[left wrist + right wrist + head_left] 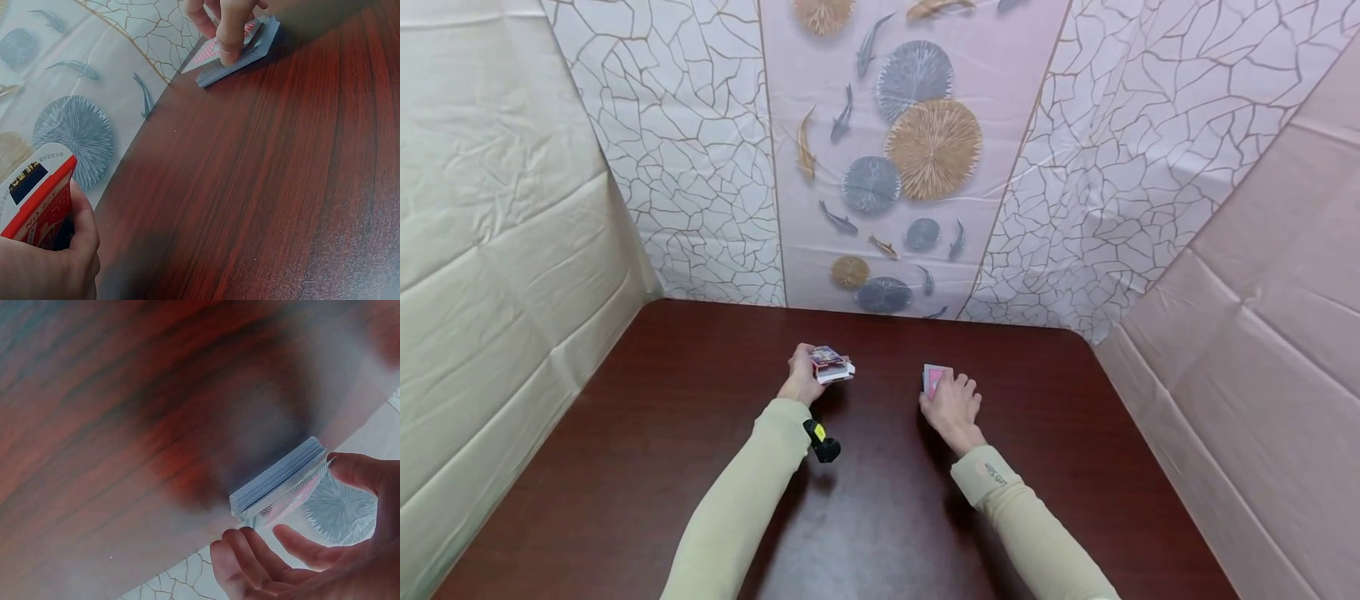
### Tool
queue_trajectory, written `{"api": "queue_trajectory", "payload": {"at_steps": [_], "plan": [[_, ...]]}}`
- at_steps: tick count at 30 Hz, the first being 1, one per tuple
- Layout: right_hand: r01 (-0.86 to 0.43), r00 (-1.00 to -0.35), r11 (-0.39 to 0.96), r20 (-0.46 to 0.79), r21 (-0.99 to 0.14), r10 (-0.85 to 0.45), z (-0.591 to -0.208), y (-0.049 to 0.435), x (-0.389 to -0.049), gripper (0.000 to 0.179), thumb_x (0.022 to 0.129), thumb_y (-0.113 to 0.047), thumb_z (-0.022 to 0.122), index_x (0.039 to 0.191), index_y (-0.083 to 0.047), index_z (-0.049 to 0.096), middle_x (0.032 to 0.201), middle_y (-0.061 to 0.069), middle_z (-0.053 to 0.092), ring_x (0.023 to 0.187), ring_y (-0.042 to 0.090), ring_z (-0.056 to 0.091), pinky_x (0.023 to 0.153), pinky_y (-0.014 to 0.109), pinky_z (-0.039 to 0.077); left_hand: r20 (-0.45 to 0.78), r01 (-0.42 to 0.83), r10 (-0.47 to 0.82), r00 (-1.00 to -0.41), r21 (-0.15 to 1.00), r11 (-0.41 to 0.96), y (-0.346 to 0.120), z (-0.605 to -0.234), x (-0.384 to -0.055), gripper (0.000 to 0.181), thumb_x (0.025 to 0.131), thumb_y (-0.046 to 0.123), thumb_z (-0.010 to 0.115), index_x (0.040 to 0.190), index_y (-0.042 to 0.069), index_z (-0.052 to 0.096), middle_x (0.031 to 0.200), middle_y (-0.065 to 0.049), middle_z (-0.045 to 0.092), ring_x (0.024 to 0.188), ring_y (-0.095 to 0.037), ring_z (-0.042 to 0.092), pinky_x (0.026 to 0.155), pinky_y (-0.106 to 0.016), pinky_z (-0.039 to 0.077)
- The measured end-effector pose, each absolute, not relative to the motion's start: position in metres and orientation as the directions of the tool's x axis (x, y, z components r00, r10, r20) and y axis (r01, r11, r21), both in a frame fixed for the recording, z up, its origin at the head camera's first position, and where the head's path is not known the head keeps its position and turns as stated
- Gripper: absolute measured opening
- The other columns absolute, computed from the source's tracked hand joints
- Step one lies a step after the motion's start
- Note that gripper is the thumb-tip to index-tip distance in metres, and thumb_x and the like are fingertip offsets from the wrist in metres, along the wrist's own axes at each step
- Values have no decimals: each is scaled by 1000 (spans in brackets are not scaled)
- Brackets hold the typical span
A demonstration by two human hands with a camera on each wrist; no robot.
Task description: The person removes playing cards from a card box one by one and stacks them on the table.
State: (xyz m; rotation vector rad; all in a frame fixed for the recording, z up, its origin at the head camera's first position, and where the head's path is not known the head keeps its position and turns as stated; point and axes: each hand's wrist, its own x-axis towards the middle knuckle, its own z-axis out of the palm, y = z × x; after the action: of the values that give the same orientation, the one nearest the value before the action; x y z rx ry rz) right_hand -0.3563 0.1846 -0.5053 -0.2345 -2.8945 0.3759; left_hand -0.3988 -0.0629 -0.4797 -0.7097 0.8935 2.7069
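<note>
My left hand (801, 381) grips a red card box (829, 358), its flap end open and facing me in the head view. In the left wrist view the white flap of the box (42, 203) carries print, and fingers curl round the red side. Over to the right, my right hand (955, 407) pinches a deck of playing cards (934, 377) with pink patterned backs. The thumb and fingertips hold the deck (275, 481) by opposite edges in the right wrist view. Its stacked card edges look blue-grey there, close over the table.
Both hands are over the far half of a dark red-brown wooden table (880, 517). A patterned cloth (715, 167) hangs behind the table's far edge, with beige panels (497, 208) at the sides. A black wrist device (823, 442) is strapped to my left sleeve.
</note>
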Motion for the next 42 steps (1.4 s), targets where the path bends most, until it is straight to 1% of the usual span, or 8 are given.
{"api": "queue_trajectory", "payload": {"at_steps": [2, 9, 19, 24, 26, 31, 38, 42], "plan": [[132, -965, 958, 186, -256, 183, -505, 185, -357, 58, 80, -37, 68, 118, 4, 52, 109, 27, 55, 104, 43, 51, 85, 55, 45, -498, -334, 48, -866, 504, -796, -63, -480, -398, 59, 98, 19, 30, 152, 2, 12, 155, -25, 24, 134, -43, 40, 113, -50, 35], [132, -967, 964, 184, -232, 177, -506, 188, -355, 58, 78, -36, 67, 116, 6, 53, 107, 28, 56, 102, 43, 52, 84, 55, 45, -508, -368, 74, -858, 507, -779, -60, -479, -398, 58, 98, 23, 31, 151, 5, 15, 154, -24, 29, 129, -43, 47, 113, -50, 35], [115, -973, 970, 172, -216, 154, -508, 188, -356, 61, 79, -37, 66, 120, 7, 54, 108, 27, 56, 103, 43, 50, 84, 56, 45, -484, -367, 93, -870, 512, -776, -59, -479, -396, 59, 99, 23, 29, 152, 2, 15, 155, -24, 27, 132, -43, 44, 114, -51, 33], [123, -973, 966, 162, -227, 162, -510, 187, -357, 57, 80, -34, 64, 119, 6, 54, 110, 27, 55, 105, 43, 49, 85, 56, 45, -498, -380, 106, -861, 490, -784, -60, -480, -397, 60, 99, 24, 32, 153, 8, 12, 155, -22, 26, 130, -42, 46, 112, -51, 36], [124, -973, 966, 161, -228, 163, -510, 186, -356, 57, 80, -34, 63, 119, 6, 54, 110, 28, 55, 105, 43, 49, 85, 56, 45, -508, -385, 106, -855, 485, -785, -59, -480, -398, 59, 98, 24, 34, 152, 9, 14, 155, -21, 27, 129, -41, 48, 111, -51, 38], [118, -972, 965, 171, -233, 160, -510, 185, -356, 54, 80, -33, 64, 117, 6, 55, 109, 28, 56, 104, 44, 49, 83, 55, 45, -502, -388, 102, -859, 509, -768, -58, -480, -398, 57, 98, 24, 33, 150, 5, 19, 153, -22, 31, 127, -41, 49, 110, -51, 38], [113, -973, 966, 174, -232, 155, -511, 185, -357, 54, 79, -32, 65, 116, 6, 54, 106, 28, 56, 101, 43, 50, 81, 55, 46, -504, -395, 111, -857, 502, -770, -58, -478, -397, 58, 98, 24, 34, 150, 4, 19, 153, -22, 31, 126, -42, 50, 111, -52, 36], [107, -971, 966, 184, -235, 152, -509, 183, -356, 55, 80, -36, 67, 115, 5, 55, 106, 28, 56, 101, 43, 50, 82, 55, 45, -499, -398, 121, -858, 499, -770, -57, -477, -398, 58, 98, 24, 34, 150, 3, 19, 153, -23, 30, 128, -42, 48, 113, -51, 35]]}}
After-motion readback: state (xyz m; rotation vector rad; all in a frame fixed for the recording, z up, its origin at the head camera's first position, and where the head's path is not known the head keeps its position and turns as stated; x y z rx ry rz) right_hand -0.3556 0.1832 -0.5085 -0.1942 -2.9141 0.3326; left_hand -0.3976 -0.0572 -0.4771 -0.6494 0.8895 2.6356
